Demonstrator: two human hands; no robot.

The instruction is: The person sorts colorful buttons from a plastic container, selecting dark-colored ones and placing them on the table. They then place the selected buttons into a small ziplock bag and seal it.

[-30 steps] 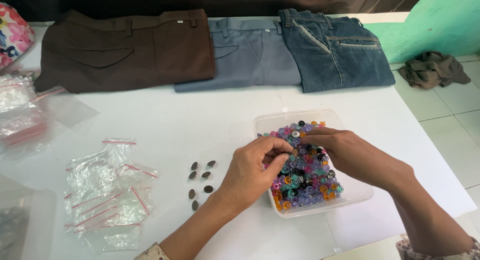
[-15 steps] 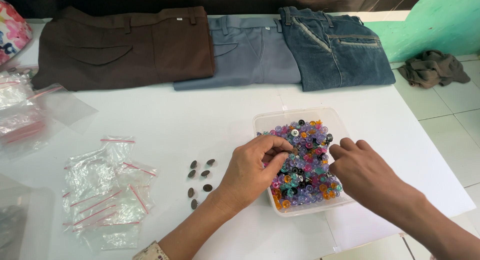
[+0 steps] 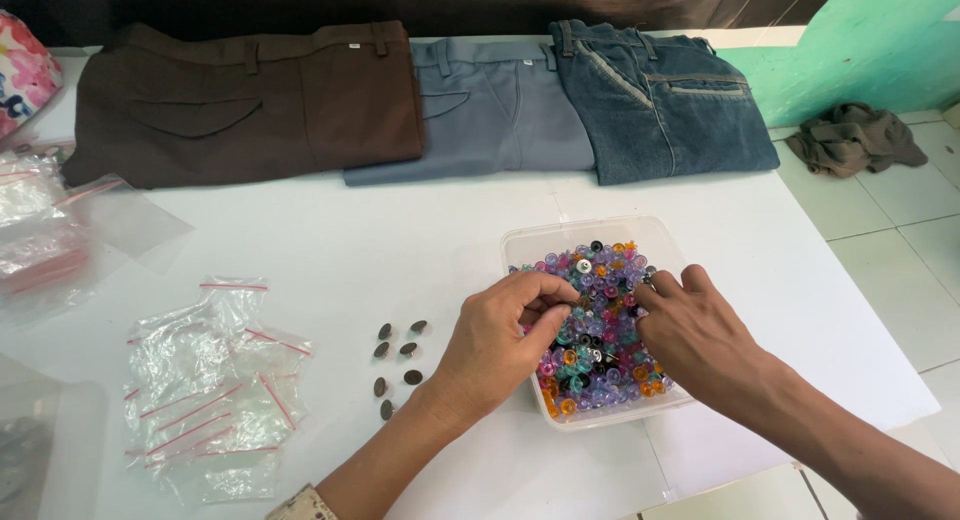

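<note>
A clear plastic tub (image 3: 520,242) holds a heap of small buttons (image 3: 600,330) in purple, teal, orange and pink. My left hand (image 3: 495,350) rests on the tub's left rim, with thumb and forefinger pinched on a small button at the edge of the heap. My right hand (image 3: 695,330) lies over the right side of the heap with its fingertips spread, touching the buttons. Several dark oval buttons (image 3: 396,365) lie loose on the white table, just left of my left hand.
Small clear zip bags (image 3: 205,395) with red seals lie at the front left, with more bags (image 3: 50,230) at the far left. Brown trousers (image 3: 250,100), grey trousers (image 3: 490,110) and jeans (image 3: 660,100) lie folded along the back. The table edge (image 3: 860,310) drops to a tiled floor.
My right hand has drawn back from the upper left of the heap to its right side. My left hand has stayed at the tub's left rim.
</note>
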